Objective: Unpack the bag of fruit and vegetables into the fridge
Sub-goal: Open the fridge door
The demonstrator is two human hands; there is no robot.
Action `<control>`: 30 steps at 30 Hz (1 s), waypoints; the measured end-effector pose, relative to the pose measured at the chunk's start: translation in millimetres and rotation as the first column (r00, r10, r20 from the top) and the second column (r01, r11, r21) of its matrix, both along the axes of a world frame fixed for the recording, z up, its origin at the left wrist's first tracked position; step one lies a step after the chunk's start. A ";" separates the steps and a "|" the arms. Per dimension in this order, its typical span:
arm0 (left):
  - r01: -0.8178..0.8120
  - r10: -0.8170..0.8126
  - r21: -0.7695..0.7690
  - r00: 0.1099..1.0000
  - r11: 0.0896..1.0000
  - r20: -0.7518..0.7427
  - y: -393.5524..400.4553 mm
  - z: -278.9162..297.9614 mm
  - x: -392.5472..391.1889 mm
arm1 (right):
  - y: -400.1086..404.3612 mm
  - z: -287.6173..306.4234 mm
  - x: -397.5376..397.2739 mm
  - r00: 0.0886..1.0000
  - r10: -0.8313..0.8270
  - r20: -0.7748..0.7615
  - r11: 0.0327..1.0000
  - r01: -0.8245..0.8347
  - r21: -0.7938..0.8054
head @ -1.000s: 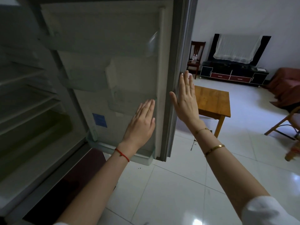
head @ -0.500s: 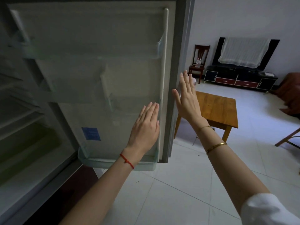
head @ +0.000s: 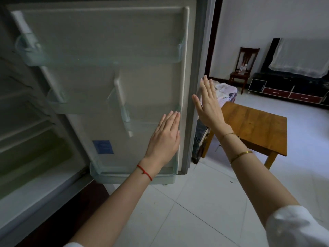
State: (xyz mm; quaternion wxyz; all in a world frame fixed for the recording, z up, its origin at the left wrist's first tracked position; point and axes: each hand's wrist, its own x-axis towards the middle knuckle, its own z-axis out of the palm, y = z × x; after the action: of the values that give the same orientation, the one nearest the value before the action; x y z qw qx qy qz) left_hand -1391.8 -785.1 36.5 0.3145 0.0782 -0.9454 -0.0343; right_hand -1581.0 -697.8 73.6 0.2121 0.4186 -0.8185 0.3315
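**A:** White floor tiles run out to a wooden table at about three o'clock, and something pale and bundled sits at its far end. It may be the bag, though I can't tell; no fruit or vegetables show clearly anywhere.

**B:** And the hands?

**A:** Both are flat with fingers straight and together, gripping nothing. The left hand lies against the inside of the fridge door, near its outer edge at about six o'clock. The right hand stands just beside that edge, at three o'clock from the left.

**B:** So the door is the step in hand?

**A:** I'd judge so. Push low and evenly, clear of the door shelves, and set it wide enough to stay put. The fridge shelves at nine o'clock look bare, so there's room.
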 end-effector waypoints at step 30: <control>-0.648 0.667 0.247 0.745 0.721 0.008 80.2 -11.6 134.5 | 41.9 -30.8 88.6 0.776 0.627 0.063 0.779 -0.626 -0.045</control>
State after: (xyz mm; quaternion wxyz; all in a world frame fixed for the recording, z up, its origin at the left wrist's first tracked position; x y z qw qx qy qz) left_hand -1257.3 -705.0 24.9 0.3330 0.4433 -0.8315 -0.0347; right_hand -1492.4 -655.9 42.8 0.0637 0.6520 -0.6364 0.4072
